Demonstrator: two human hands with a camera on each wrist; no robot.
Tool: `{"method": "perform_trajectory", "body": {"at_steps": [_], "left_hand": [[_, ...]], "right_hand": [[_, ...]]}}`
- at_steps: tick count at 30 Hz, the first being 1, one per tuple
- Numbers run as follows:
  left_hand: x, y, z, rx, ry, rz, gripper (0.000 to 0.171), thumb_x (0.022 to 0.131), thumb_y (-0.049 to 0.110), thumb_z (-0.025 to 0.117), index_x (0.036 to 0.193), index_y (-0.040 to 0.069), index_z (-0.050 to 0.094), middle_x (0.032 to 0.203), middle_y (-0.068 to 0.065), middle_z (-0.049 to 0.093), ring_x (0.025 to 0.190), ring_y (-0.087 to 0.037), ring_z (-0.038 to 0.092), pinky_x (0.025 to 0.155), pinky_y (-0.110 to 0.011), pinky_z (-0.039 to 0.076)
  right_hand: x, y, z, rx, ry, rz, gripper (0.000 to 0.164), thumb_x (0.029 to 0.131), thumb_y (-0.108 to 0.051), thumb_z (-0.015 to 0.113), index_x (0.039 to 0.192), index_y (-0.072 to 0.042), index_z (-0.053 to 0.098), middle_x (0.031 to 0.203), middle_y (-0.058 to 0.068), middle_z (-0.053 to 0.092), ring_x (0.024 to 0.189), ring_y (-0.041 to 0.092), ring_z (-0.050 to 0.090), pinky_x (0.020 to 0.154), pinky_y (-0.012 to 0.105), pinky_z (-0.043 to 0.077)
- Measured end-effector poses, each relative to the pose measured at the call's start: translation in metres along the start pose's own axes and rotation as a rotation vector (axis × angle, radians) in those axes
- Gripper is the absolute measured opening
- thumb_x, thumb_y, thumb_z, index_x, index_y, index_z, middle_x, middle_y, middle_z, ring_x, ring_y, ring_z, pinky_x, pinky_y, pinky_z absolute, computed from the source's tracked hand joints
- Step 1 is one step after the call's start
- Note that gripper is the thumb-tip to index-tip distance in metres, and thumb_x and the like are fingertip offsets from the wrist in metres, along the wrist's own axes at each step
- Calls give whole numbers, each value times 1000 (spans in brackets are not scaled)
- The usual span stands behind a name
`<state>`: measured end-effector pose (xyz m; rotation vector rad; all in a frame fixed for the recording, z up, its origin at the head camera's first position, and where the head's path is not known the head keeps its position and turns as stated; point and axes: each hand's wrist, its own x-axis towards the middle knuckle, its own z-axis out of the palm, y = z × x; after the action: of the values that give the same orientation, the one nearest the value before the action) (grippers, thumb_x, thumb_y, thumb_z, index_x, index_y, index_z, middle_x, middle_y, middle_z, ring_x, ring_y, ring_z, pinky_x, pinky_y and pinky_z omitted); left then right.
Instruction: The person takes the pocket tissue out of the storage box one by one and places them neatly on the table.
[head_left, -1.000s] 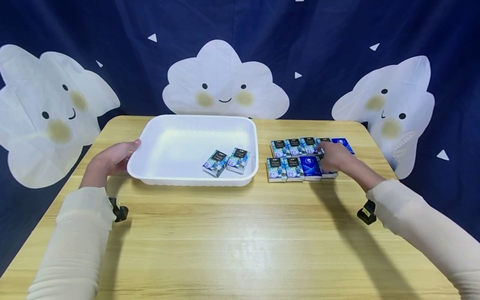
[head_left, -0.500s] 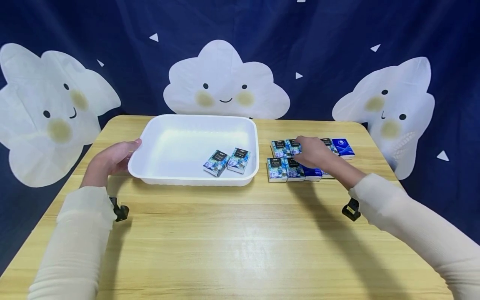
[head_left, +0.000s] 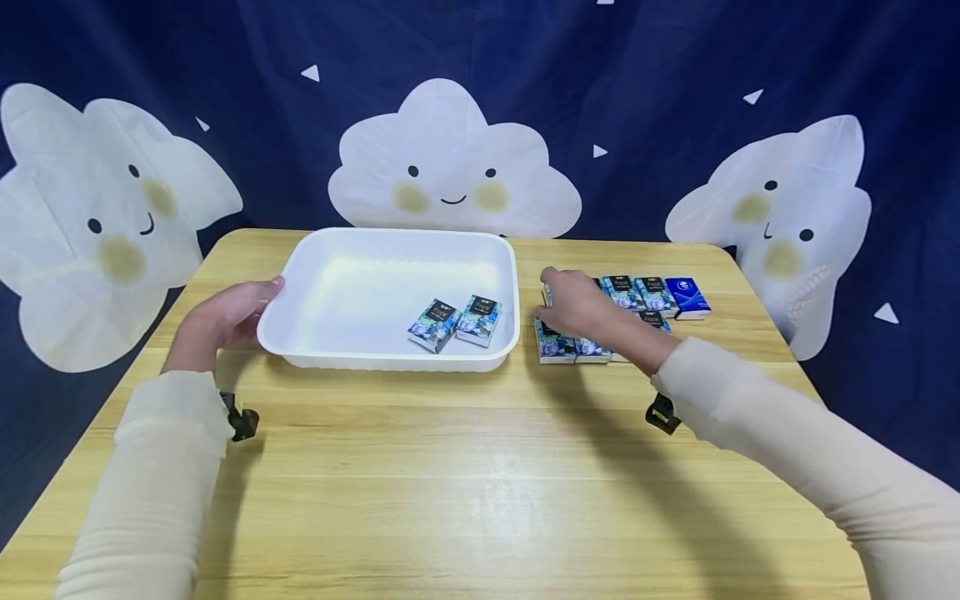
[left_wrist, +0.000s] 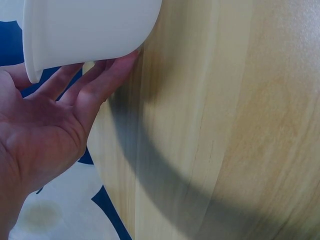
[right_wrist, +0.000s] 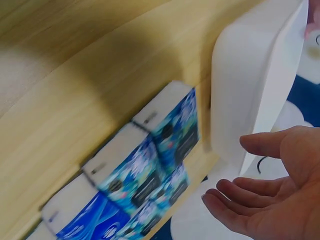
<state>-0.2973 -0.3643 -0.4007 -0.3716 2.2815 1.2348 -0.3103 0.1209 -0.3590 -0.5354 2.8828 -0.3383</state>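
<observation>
My left hand point(head_left: 228, 315) grips the left rim of the white plastic tray point(head_left: 386, 364). Its thumb lies at the rim and, in the left wrist view, the fingers point(left_wrist: 92, 90) lie along the outer wall. Two floral tissue packs point(head_left: 434, 325) lie near the tray's front right corner. To the right of the tray, my right hand point(head_left: 573, 304) hovers over the left end of two rows of tissue packs point(head_left: 621, 292), covering part of them. The right wrist view shows that hand point(right_wrist: 285, 187) with thumb and fingers apart, holding nothing. Most packs are floral; one plain blue pack point(head_left: 686, 298) ends the back row.
Everything stands on a light wooden table point(head_left: 450, 483). A dark blue curtain point(head_left: 637, 75) with smiling white clouds hangs behind it. Small black wrist cameras point(head_left: 663, 414) stick out under both sleeves. A narrow strip of table separates the tray from the packs.
My right hand has moved left along the rows, from the right-end packs to the left-end ones, uncovering the right-end packs. My left hand stays at the tray; the packs in the tray stay put.
</observation>
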Motion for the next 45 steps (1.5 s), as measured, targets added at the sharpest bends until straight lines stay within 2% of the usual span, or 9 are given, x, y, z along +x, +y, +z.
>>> {"method": "perform_trajectory", "body": {"at_steps": [6,13,17,20,24,28,37,45], "left_hand": [[-1,-1,0,-4,5,-2,86,104,63,21,161,-1,8,150,-23,41,124,-28,51,87,-25,50],[-1,-1,0,0,5,-1,90,102,67,22,162,1,9,149,-23,43,125,-31,48,91,-29,46],[-1,0,1,-10,13,-4,90,102,68,23,162,1,10,150,-23,43,127,-32,47,93,-31,45],[-1,0,1,-7,15,1,89,102,67,23,162,1,11,148,-22,45,126,-31,49,91,-30,46],[0,-1,1,6,7,17,87,104,65,22,161,0,12,139,-19,53,117,-27,55,87,-29,49],[0,-1,0,14,4,16,86,104,64,20,161,-1,11,137,-18,53,115,-26,54,86,-29,49],[1,-1,0,3,36,-8,88,103,65,24,161,-1,14,144,-21,48,116,-25,54,88,-29,47],[-1,0,0,5,37,-6,87,104,64,24,161,-1,13,137,-16,52,111,-23,55,88,-31,47]], "right_hand": [[7,-23,7,32,61,-45,57,98,-20,68,143,6,46,135,27,59,120,39,62,96,45,55],[13,-45,16,35,85,-91,57,98,-22,69,144,3,47,132,25,60,115,35,64,81,37,60],[15,-57,22,20,79,-108,58,98,-26,69,145,1,47,132,24,60,119,38,60,89,42,58],[17,-66,27,-3,57,-111,60,98,-33,69,142,2,48,131,23,60,120,37,59,96,45,54],[20,-78,36,-58,-3,-127,64,98,-45,66,137,4,49,125,22,62,116,37,60,97,45,53],[21,-86,45,-86,-43,-154,70,97,-53,64,135,3,48,122,23,62,113,39,61,96,47,52],[27,-105,51,-107,-59,-180,72,94,-52,68,140,1,49,128,20,62,118,35,59,98,46,51],[33,-115,52,-183,-106,-185,71,94,-55,67,138,-1,52,119,15,66,114,30,62,96,41,52]]}}
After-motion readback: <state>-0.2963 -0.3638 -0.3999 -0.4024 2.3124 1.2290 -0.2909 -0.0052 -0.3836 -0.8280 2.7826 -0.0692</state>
